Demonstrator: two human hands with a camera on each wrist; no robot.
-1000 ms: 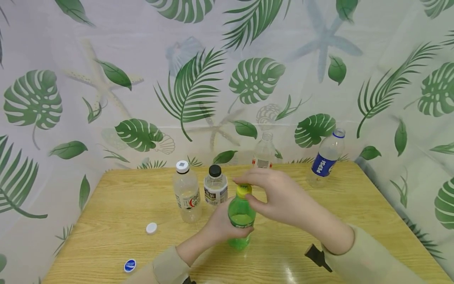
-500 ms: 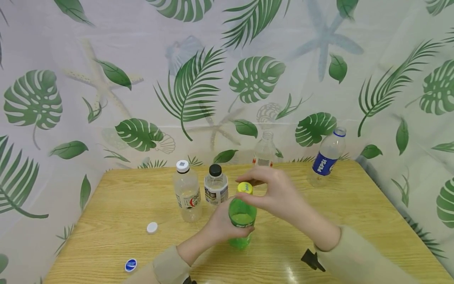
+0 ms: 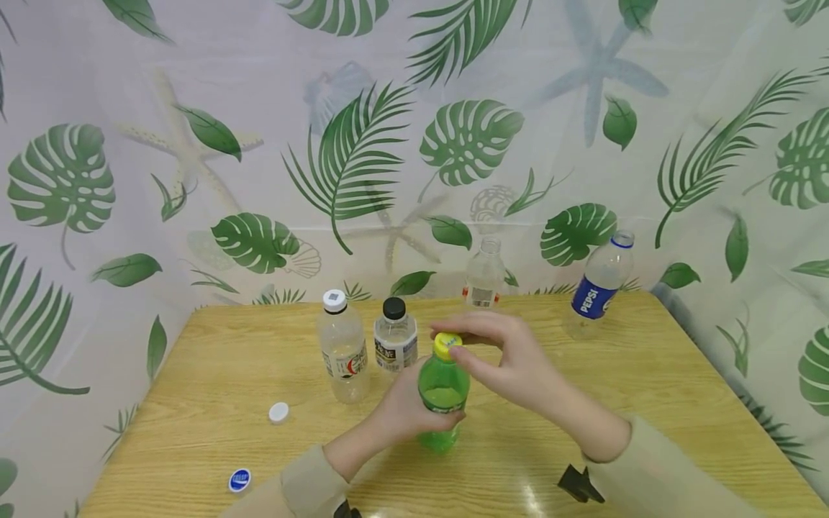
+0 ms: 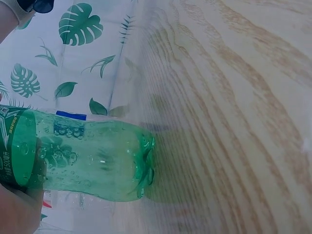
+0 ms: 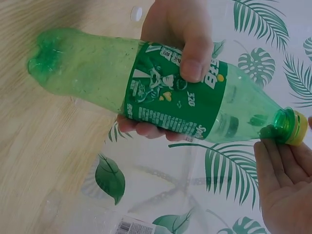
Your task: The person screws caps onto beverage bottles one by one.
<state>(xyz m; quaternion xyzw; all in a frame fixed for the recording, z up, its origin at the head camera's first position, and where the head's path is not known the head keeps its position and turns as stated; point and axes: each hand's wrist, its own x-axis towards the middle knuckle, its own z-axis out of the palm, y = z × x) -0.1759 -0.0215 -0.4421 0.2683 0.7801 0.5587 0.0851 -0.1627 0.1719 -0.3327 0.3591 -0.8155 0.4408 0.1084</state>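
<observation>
A green plastic Sprite bottle [image 3: 440, 379] stands over the wooden table, tilted slightly, with a pale liquid inside. My left hand [image 3: 404, 410] grips it round the label; in the right wrist view the left thumb lies across the label of the bottle [image 5: 178, 92]. A yellow cap [image 3: 447, 346] sits on its neck. The right hand [image 3: 512, 360] holds this cap between thumb and fingers from the right side. Its fingers come up close below the cap [image 5: 299, 128] in the right wrist view. In the left wrist view the bottle's base [image 4: 144, 161] appears close to the tabletop.
A white-capped bottle [image 3: 343, 352] and a black-capped bottle [image 3: 395, 338] stand left of the hands. Behind stand a capless clear bottle [image 3: 484, 277] and a capless Pepsi bottle [image 3: 599, 284]. A white cap [image 3: 278, 413] and a blue cap [image 3: 239, 480] lie at the left.
My right hand has turned about the yellow cap, its thumb going left across the front and then back to the right. The left hand keeps its grip on the bottle.
</observation>
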